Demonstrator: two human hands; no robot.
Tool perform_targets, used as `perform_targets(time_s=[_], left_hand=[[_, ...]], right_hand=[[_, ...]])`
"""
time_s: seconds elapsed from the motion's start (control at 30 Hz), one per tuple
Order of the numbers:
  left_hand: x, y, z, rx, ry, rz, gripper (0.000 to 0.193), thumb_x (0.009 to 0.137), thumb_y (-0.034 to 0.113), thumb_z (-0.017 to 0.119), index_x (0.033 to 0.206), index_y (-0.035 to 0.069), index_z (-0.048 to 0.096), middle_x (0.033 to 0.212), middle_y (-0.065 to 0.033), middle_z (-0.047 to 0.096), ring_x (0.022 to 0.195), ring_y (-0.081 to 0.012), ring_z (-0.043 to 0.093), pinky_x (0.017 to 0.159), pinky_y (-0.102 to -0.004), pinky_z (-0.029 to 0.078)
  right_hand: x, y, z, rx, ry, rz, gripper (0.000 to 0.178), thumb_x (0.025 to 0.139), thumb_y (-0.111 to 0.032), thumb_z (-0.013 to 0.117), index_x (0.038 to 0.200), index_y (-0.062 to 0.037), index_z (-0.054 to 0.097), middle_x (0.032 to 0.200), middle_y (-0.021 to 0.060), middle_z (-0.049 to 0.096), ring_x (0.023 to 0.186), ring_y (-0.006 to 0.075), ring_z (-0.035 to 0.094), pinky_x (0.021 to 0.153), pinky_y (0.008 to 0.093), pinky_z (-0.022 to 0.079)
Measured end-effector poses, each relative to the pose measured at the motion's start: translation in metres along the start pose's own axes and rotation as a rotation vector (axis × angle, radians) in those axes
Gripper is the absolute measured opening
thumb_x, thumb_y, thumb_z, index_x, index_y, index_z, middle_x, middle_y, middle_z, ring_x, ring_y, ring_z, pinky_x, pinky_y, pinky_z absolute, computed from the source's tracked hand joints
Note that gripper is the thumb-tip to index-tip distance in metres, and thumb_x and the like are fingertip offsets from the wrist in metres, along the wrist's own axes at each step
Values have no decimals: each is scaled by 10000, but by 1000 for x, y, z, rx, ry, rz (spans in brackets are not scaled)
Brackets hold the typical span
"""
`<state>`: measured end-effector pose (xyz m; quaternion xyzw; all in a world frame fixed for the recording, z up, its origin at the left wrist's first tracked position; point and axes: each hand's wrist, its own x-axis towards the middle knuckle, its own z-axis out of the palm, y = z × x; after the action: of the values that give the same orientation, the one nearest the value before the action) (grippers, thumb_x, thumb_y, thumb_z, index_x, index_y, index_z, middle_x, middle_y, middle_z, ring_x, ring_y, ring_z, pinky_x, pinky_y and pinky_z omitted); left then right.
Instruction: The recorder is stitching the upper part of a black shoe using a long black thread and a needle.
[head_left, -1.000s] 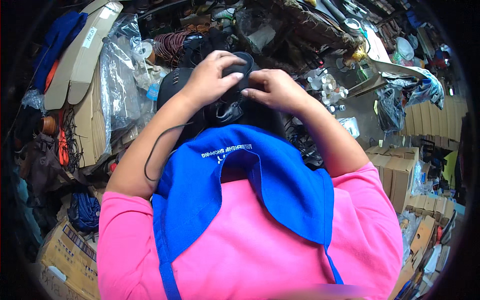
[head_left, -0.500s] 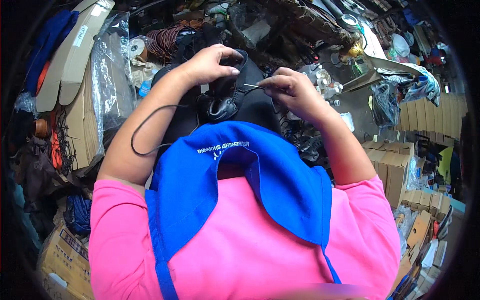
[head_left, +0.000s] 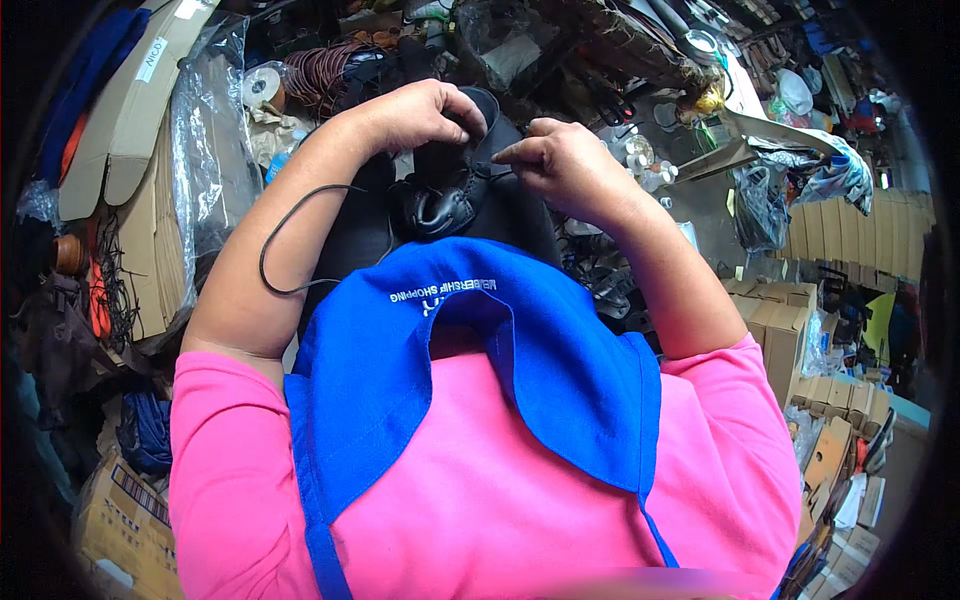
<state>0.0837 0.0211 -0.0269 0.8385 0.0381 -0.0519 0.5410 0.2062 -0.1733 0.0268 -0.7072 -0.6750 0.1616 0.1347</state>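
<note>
Just past the blue apron (head_left: 370,410): black shoe (head_left: 445,212), right hand (head_left: 575,168) back in close

So half a second ago the right hand was a bit further out with a thin pale tool poking from it. Now the tool doesn't show and the fingertips are right beside the shoe, so I'd say the handwork is back on the shoe itself. Are those fingers pinched together on anything? Can't tell, the hand hides it. Left hand (head_left: 430,115) has its fingers curled over the shoe's collar, can't tell how tight. Dark cord (head_left: 263,255) loops across the left forearm, same as before.

Containers: brown carton (head_left: 125,520) at lower left, can't see what's in it. Boxes (head_left: 775,320) stacked on the right, same story. Clear plastic (head_left: 215,160) at left has cardboard showing through, inside or behind, not sure. White bottles (head_left: 635,150) sit bunched beyond the right hand, contents too small to make out.
</note>
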Motion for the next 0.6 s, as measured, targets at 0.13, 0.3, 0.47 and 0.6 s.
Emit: perform_targets(time_s=[0.13,0.3,0.47,0.6], left_hand=[[-1,0,-3,-18,-46,24,328,712,37,567,1019,37,681,939,-72,680,894,-156,612,852,-281,465],[-3,4,-4,-17,-66,1,372,691,41,541,1035,40,682,949,-80,682,896,-161,613,856,-272,461],[-4,-2,-4,-8,-79,22,348,711,103,555,1031,43,676,968,-102,586,946,-216,560,868,-302,437],[-3,-4,-3,-28,-80,12,313,737,101,572,1027,53,679,963,-94,573,945,-218,559,871,-302,433]], right_hand=[[5,-6,-1,-46,-16,6,252,712,-100,613,945,-102,709,831,144,613,805,305,622,745,385,515],[8,-4,1,-27,-21,-7,237,695,-88,619,916,-83,707,853,141,625,812,312,625,755,383,518],[8,-1,11,28,33,-40,252,681,-83,634,923,-98,703,832,133,627,806,312,626,741,389,519],[3,5,17,41,68,-18,237,688,-86,644,915,-113,705,826,128,627,796,315,625,732,384,520]])
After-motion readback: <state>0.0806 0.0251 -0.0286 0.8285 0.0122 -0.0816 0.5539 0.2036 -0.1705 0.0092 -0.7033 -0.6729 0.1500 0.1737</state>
